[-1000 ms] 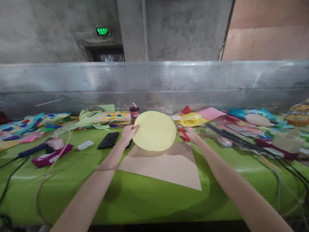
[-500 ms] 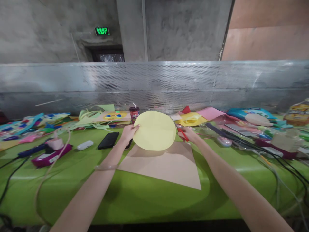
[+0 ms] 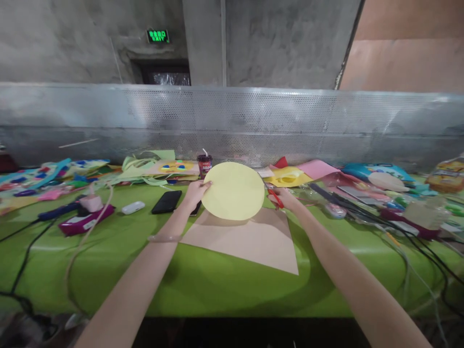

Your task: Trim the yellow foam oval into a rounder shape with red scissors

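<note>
My left hand (image 3: 196, 193) pinches the left edge of a round piece of yellow paper (image 3: 233, 191), thumb on its front face. The disc is held up, tilted toward me, above the table. At its right edge, my right hand (image 3: 283, 198) is closed around red-handled scissors (image 3: 276, 198); their blades are mostly hidden, close to the disc's rim. Beneath the disc a sheet of pale pinkish paper (image 3: 250, 244) lies on the green tabletop (image 3: 232, 295), partly in its shadow.
Behind the disc stands a dark cup with a straw (image 3: 205, 166). A black phone (image 3: 166, 202), a white case (image 3: 133, 208) and a purple glue gun holder (image 3: 85, 220) lie leftward. Coloured paper scraps (image 3: 290, 176) line the back. Black cables (image 3: 384, 217) cross the right side.
My view has tipped slightly down and shifted left. Both hands keep hold of the yellow disc and the scissors; the disc sits at nearly the same place and tilt.
</note>
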Tool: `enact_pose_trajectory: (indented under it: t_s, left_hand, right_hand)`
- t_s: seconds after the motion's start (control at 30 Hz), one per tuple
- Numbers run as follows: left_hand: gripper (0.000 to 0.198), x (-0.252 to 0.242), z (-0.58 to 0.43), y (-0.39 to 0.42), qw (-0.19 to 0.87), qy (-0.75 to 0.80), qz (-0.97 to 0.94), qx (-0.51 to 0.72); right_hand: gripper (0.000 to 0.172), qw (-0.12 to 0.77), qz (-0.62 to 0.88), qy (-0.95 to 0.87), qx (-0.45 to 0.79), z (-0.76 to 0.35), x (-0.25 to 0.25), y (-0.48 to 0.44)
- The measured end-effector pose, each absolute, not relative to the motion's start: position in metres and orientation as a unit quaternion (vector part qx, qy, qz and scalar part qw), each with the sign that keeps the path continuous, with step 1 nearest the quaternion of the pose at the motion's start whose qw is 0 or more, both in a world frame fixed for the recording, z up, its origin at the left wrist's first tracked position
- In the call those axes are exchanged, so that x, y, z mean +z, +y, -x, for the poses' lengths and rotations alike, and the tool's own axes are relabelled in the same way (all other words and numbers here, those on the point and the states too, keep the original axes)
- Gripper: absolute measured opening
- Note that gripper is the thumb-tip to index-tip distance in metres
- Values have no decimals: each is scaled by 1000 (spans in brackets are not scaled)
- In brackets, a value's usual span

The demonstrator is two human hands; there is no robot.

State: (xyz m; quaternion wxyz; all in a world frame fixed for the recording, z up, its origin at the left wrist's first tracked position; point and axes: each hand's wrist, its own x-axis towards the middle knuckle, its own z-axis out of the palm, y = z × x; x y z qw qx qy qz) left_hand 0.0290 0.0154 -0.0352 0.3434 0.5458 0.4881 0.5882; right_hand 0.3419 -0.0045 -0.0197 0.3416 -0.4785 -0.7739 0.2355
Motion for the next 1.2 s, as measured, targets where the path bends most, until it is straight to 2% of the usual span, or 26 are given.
enact_pose_trajectory:
  t_s: [0.17,0.33,0.47,0.77,1.2]
  left_hand:
    - [33,-32,-30,10,338,501,-544,583]
    - [35,-37,-28,16,344,488,-545,588]
    - [37,-41,-27,20,351,486,-546,586]
    - [39,-37,-29,14,331,500,-565,567]
    - [40,-39,-27,17,344,492,-570,561]
  right_hand:
    - [21,348,488,-771,216,-344,-22,-3]
    - [15,366,486,-749,264,-342,-18,-6]
    - [17,360,495,-735,291,-342,-18,-6]
    - [20,334,489,-772,230,-341,-16,-9]
    - [15,328,498,-783,175,-343,-15,-5]
